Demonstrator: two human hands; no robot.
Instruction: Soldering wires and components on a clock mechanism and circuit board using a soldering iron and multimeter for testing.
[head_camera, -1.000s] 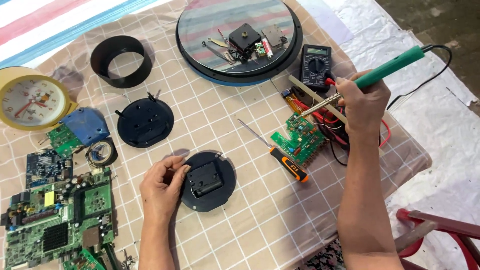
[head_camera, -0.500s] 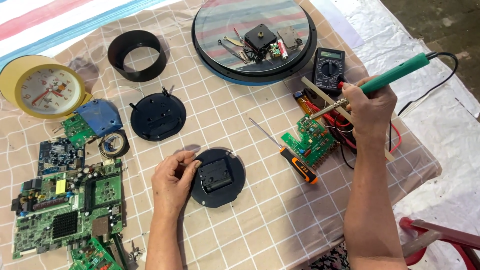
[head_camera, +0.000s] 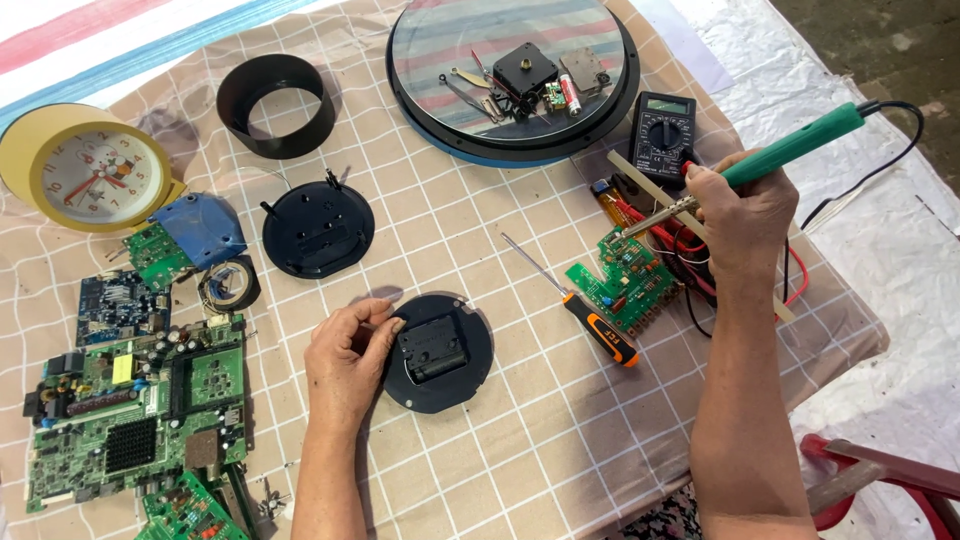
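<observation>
My left hand (head_camera: 345, 365) grips the left rim of a round black clock back (head_camera: 440, 352) with a square movement box in its middle, flat on the checked cloth. My right hand (head_camera: 742, 215) holds a green-handled soldering iron (head_camera: 790, 150), its metal tip pointing left over a small green circuit board (head_camera: 625, 280). A screwdriver with an orange and black handle (head_camera: 598, 328) lies between the clock back and that board.
A multimeter (head_camera: 665, 135) with red leads sits behind the right hand. A large round clock face (head_camera: 425, 60) holding small parts, a black ring (head_camera: 275, 105), another black disc (head_camera: 318, 228), a yellow alarm clock (head_camera: 80, 170) and several circuit boards (head_camera: 140, 410) lie around. A red chair (head_camera: 880, 480) stands at bottom right.
The view has shifted so everything sits slightly lower and to the right. My left hand stays on the clock back and my right hand still holds the soldering iron above the board.
</observation>
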